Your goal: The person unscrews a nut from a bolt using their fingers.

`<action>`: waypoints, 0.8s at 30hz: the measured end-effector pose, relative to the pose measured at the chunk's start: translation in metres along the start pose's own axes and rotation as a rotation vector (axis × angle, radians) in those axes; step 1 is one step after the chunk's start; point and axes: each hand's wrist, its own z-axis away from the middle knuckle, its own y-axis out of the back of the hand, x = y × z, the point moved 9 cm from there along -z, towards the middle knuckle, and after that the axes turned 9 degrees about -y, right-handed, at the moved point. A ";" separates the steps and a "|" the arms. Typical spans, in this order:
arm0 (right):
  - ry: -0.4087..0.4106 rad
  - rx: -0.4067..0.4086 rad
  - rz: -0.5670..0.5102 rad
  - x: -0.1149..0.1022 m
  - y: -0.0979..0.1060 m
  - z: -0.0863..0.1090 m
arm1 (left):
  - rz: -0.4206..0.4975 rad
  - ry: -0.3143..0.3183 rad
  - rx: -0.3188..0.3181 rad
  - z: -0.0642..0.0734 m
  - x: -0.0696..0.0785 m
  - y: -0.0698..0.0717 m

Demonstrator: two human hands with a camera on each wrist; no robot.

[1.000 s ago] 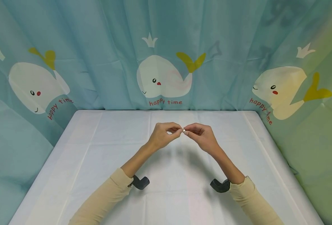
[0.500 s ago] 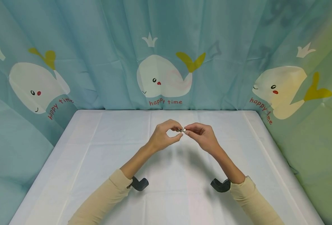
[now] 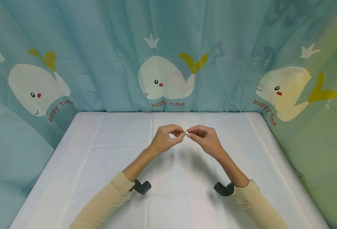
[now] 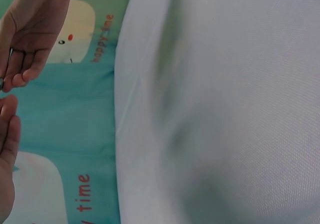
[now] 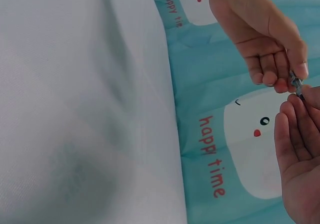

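A small silvery metal bolt point(image 5: 296, 82), with a wider collar like a nut, lies between the two hands' fingertips, raised over the table. My left hand point(image 3: 165, 138) pinches its left end between thumb and fingers. At the other end, my right hand point(image 3: 205, 138) holds it the same way. In the right wrist view the left hand point(image 5: 265, 34) comes from the top and the right hand point(image 5: 302, 154) from below. Fingers cover both ends, so its full shape is hidden. The left wrist view shows only a sliver of metal at its left edge.
A white cloth covers the table point(image 3: 174, 190), with the hands' shadows on it. Blue-green curtains point(image 3: 111, 79) printed with whales stand around its back and sides. A dark curved mount point(image 3: 142, 187) sits at the left wrist and another mount point(image 3: 224, 189) at the right.
Half a second ago the left thumb and fingers were spread apart, showing more of the bolt; now they pinch it again. The right hand has kept its hold and place.
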 end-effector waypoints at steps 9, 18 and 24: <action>-0.011 0.004 0.002 0.001 0.000 -0.001 | -0.005 0.027 -0.005 -0.001 -0.003 0.000; -0.014 0.007 0.008 0.000 0.001 -0.001 | -0.019 0.019 -0.011 0.002 -0.004 0.000; -0.025 0.010 0.002 0.003 0.001 -0.002 | -0.033 -0.100 -0.001 -0.001 0.005 0.000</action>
